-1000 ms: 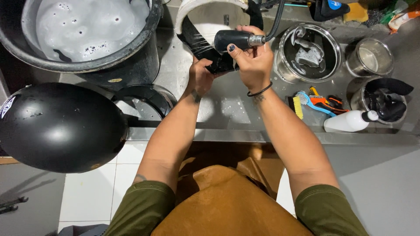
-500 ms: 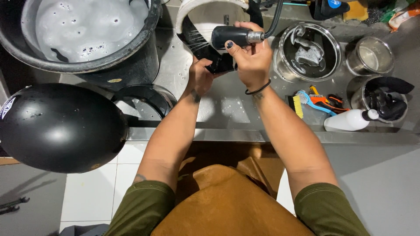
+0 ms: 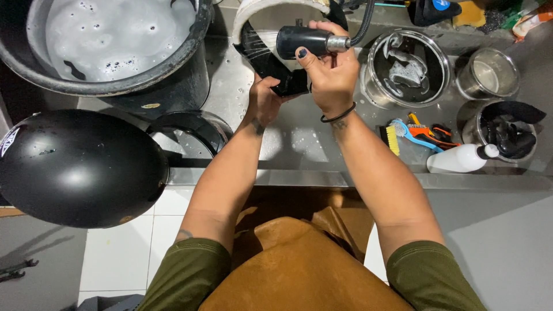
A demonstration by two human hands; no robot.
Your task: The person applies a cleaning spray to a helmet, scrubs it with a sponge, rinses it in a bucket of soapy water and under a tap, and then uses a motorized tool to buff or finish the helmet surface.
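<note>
Your right hand [image 3: 329, 72] has its grip closed on the black spray nozzle with hose [image 3: 308, 41], angled down onto the black padded liner piece [image 3: 275, 72] clutched by your left hand [image 3: 264, 101] over the wet steel surface [image 3: 299, 144], so runoff drains.

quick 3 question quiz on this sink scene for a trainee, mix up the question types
1. True or false: the right hand grips the black spray nozzle on its hose.
2. What does the left hand hold? A) the black padded liner piece B) the white squeeze bottle C) the glossy black helmet shell
3. Fill in: the large dark tub at the upper left holds ____ water.

Key: 1 true; 2 A; 3 foamy.
</note>
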